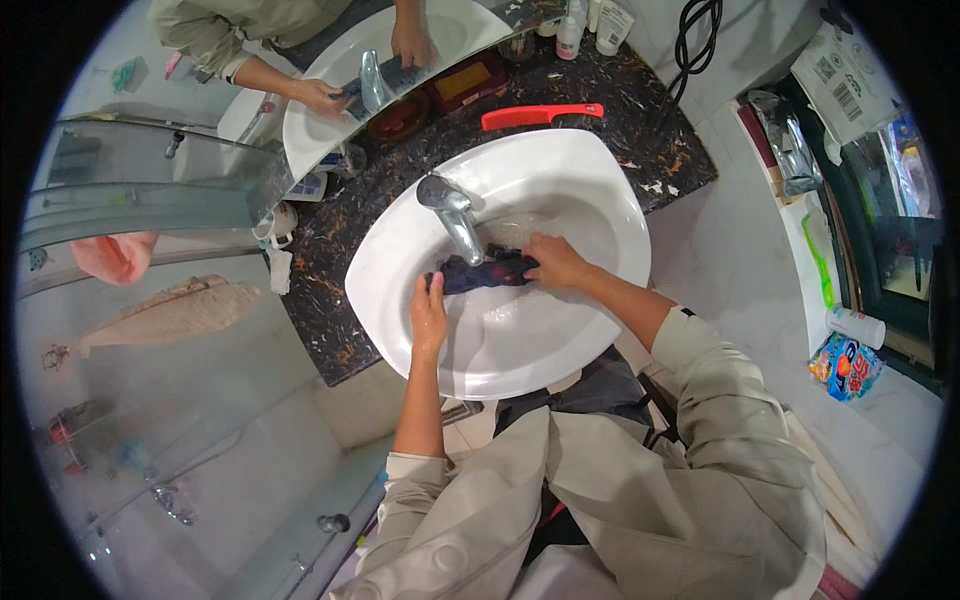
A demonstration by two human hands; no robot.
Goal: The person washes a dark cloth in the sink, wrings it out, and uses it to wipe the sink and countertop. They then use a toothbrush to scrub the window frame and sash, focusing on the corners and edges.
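A dark wet cloth (486, 274) is stretched between my hands over the white washbasin (480, 379), below the spout of the chrome faucet (457, 214). My left hand (430, 307) grips its left end, thumb on top. The right end is held by my right hand (556, 261), fingers curled over the edge. Some bubbly water (517, 229) lies in the bowl behind the cloth. Part of the cloth's back edge is hidden by the spout.
On the dark marbled countertop (330, 322), a red comb (541, 116) lies behind the basin. Bottles (568, 37) stand at the back, and a white mug (277, 225) sits at the left edge. A mirror (247, 82) borders the counter; a black cable (697, 45) hangs at right.
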